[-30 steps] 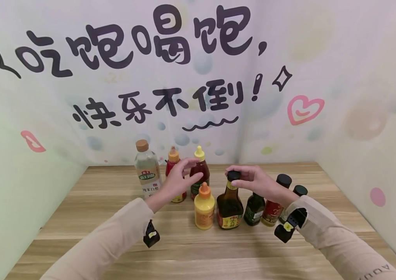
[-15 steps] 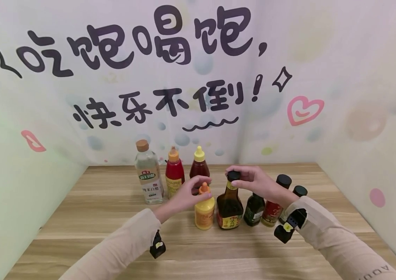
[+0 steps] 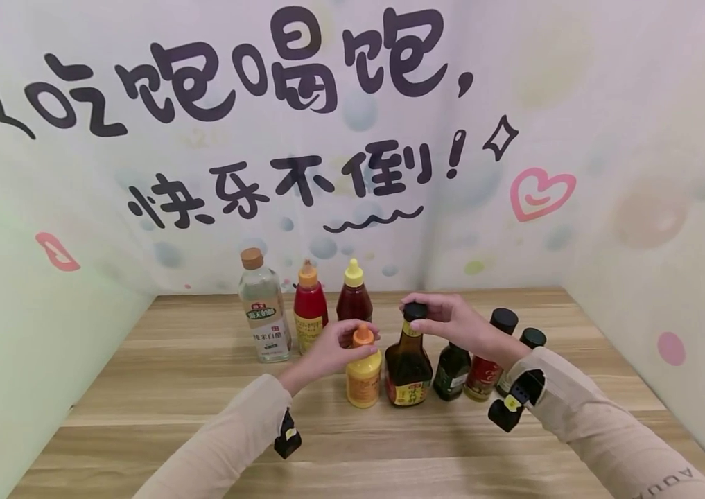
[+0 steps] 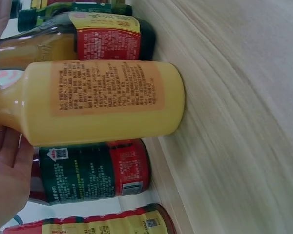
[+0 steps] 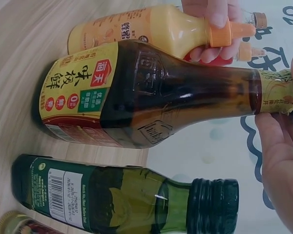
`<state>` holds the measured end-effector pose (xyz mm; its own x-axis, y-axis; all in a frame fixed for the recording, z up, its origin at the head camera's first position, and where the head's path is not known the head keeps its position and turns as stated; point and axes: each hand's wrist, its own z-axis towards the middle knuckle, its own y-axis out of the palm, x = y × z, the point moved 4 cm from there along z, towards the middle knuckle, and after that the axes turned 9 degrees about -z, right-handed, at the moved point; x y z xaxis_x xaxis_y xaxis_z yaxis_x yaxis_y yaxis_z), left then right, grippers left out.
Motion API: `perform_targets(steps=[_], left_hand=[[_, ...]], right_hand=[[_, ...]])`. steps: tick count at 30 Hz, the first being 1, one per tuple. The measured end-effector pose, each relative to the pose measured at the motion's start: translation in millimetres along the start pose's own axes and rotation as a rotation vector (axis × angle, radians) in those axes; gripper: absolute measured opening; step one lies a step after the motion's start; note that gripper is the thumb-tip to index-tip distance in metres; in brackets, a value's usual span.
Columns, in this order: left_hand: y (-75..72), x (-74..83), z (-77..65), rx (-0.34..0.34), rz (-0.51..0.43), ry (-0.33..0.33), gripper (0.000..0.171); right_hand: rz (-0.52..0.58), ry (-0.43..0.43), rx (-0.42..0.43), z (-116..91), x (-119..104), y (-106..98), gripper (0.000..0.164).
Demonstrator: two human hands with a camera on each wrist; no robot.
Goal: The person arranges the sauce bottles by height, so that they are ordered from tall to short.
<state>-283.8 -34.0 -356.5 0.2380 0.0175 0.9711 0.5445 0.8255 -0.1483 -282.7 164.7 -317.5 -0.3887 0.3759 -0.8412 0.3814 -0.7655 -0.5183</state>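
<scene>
My left hand point(image 3: 330, 348) holds the yellow squeeze bottle point(image 3: 362, 381) around its orange cap, thumb on the near side and fingers behind. The right wrist view shows those fingers on the orange cap point(image 5: 219, 33) too. With my right hand point(image 3: 452, 322) I grip the black cap and neck of a dark soy sauce bottle point(image 3: 407, 371), whose yellow label faces the right wrist camera. Both bottles stand upright, side by side on the wooden table point(image 3: 327, 457). A small green bottle point(image 5: 132, 195) stands just right of the soy sauce.
Behind my left hand are a clear vinegar bottle point(image 3: 265, 315), a red squeeze bottle point(image 3: 310, 305) and a dark red bottle with a yellow cap point(image 3: 354, 298). Two black-capped bottles, one with a red label point(image 3: 483, 374), stand under my right wrist. A printed cloth wall point(image 3: 352, 229) closes the back.
My left hand came from between the rear squeeze bottles, moved forward and right, and took hold of the yellow bottle's cap. The right hand stayed on the soy sauce bottle.
</scene>
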Motion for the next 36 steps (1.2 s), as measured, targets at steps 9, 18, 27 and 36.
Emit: perform_targets(steps=[9, 18, 27, 36], left_hand=[[-7.5, -19.9, 6.2, 0.023, 0.034, 0.046, 0.029], [-8.0, -13.3, 2.2, 0.031, 0.009, 0.025, 0.03], [0.0, 4.0, -6.2, 0.069, -0.03, -0.013, 0.03], [1.2, 0.9, -6.1, 0.107, -0.033, -0.005, 0.028]], right_hand=[[-0.059, -0.008, -0.006, 2, -4, 1, 0.041], [-0.181, -0.073, 0.001, 4, -14, 4, 0.039], [-0.254, -0.018, 0.035, 1, -21, 4, 0.037], [-0.296, 0.08, 0.088, 0, -27, -2, 0.04]])
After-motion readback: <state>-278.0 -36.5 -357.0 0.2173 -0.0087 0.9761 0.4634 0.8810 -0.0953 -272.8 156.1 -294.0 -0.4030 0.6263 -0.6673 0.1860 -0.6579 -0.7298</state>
